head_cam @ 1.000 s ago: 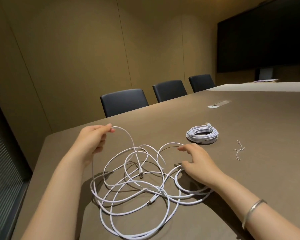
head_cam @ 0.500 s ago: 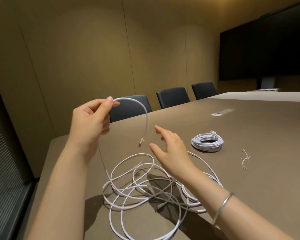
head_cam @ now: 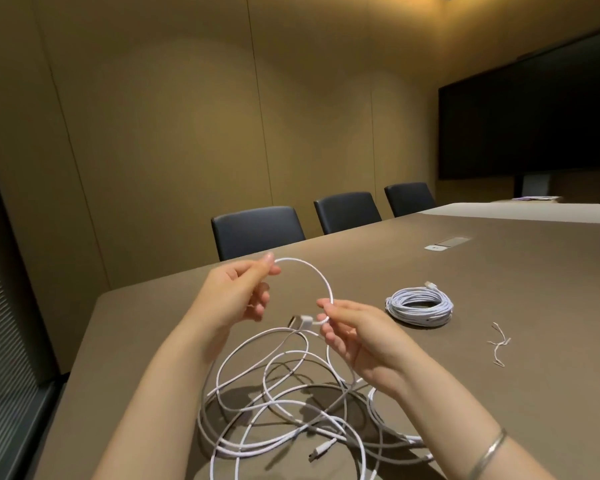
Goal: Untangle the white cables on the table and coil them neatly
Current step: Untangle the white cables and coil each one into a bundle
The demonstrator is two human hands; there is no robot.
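Nearest the camera, sprawled across the brown tabletop (head_cam: 499, 341) in loose overlapping loops: tangled white cable (head_cam: 291, 403), with one small plug end (head_cam: 321, 449) lying among the strands at the near edge. On the right forearm, low at the right edge of view, a thin metal bracelet (head_cam: 487, 455).

Raised above the tangle, both hands on one lifted length of the same cable. Right hand (head_cam: 357, 337): grip closed in a pinch, thumb and forefinger meeting on the cable just behind its flat connector (head_cam: 300, 321); connector pointing left, toward the other hand; remaining fingers loosely curled beneath. Left hand (head_cam: 236, 292): grip likewise closed, thumb and forefinger pinching the cable higher up, other fingers partly folded. Between the two pinches, an arc of cable curving up and over to the right, then down into the right-hand pinch. From the left hand, the rest of the strand dropping down to the heap on the tabletop.

Further out, right of the hands and well apart from the tangle: a second white cable already wound into a neat coil (head_cam: 419, 305), lying flat, a plug tip poking out at its far side. Right of that coil, a small twisted wire tie (head_cam: 498, 342), alone on the surface. Further still, a flush power hatch (head_cam: 447, 243) set into the tabletop. Along the far edge, three dark chairs (head_cam: 257, 230) against a tan panelled wall; at far right, a large dark screen (head_cam: 534, 119).
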